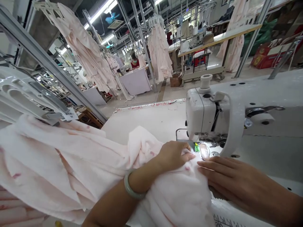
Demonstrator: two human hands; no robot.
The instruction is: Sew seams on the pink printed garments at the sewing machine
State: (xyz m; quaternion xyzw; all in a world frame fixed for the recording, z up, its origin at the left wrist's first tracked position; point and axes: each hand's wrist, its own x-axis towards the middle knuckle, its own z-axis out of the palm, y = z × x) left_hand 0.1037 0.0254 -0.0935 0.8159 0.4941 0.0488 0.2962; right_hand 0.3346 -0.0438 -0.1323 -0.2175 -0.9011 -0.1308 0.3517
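Note:
A soft pale pink garment (101, 157) with small darker pink marks runs from a hanger clamp on the left across to the sewing machine (201, 113). My left hand (174, 156), with a pale bangle at its wrist, pinches a fold of this cloth just left of the needle area. On the cloth's right side lies my right hand (227, 173), fingers stretched out and close together, their tips beside the presser foot. A small green piece (197, 147) shows at the foot under the machine's light. The cloth's edge beneath the foot is partly hidden by my fingers.
The white sewing table (151, 118) extends behind the cloth, with a printed ruler (227, 220) at its front. White hanger clamps (28, 94) hang at left beside a slanted metal rail (52, 63). More pink garments (159, 50) hang farther back. A person (134, 61) sits in the background.

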